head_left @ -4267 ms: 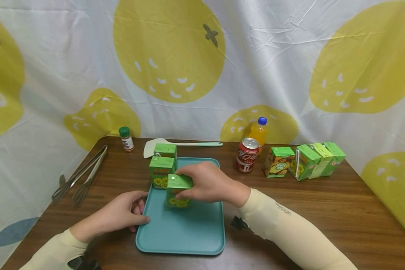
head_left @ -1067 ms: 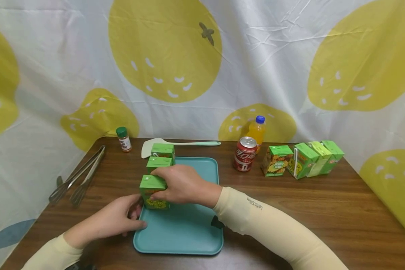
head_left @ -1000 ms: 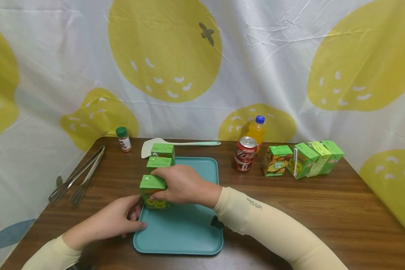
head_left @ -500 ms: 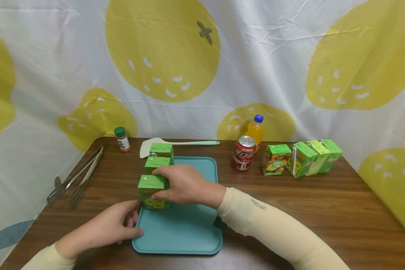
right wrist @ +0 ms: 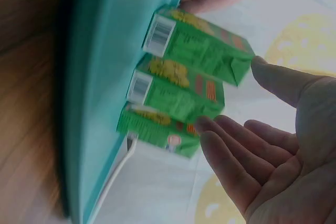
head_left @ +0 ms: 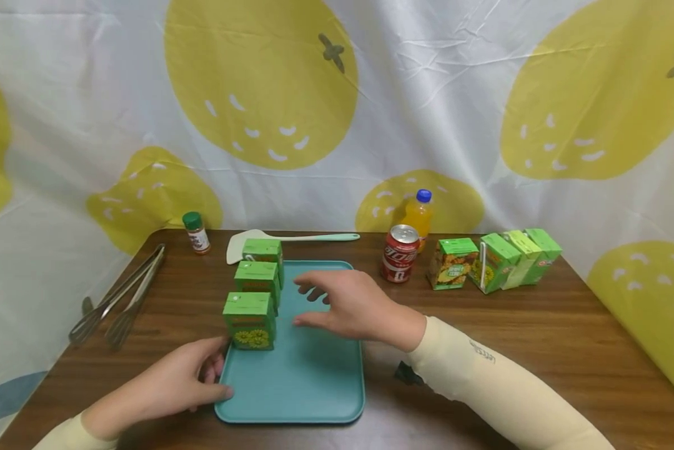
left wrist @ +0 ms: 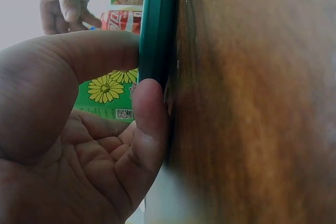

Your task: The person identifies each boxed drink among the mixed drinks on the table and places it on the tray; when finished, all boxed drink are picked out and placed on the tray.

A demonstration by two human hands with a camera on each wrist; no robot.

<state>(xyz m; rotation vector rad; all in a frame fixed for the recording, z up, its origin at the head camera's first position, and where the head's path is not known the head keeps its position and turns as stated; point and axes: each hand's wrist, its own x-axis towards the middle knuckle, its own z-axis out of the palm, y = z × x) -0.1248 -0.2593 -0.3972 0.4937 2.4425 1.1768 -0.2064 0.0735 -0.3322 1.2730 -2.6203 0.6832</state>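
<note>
Three green drink cartons stand upright in a row along the left side of the teal tray point(head_left: 305, 400): a front carton point(head_left: 250, 322), a middle carton point(head_left: 258, 275) and a back carton point(head_left: 263, 249). My right hand point(head_left: 359, 309) hovers over the tray, just right of the cartons, with fingers spread and nothing held. In the right wrist view its fingertips point(right wrist: 260, 61) are apart from the cartons. My left hand point(head_left: 173, 384) pinches the tray's left rim between thumb and fingers, as the left wrist view shows at the rim point(left wrist: 152, 30).
Behind the tray lies a spatula point(head_left: 314, 237), with a spice jar point(head_left: 196, 233) to its left. Tongs point(head_left: 120, 294) lie at the left. A red can point(head_left: 400, 255), an orange drink bottle point(head_left: 419, 215), a brown-green carton point(head_left: 453, 264) and more green cartons point(head_left: 496, 262) stand at right.
My right hand first moved the front carton left into line with the others, then let go and drew away to the right. My left hand has stayed at the tray's rim, sliding slightly nearer.
</note>
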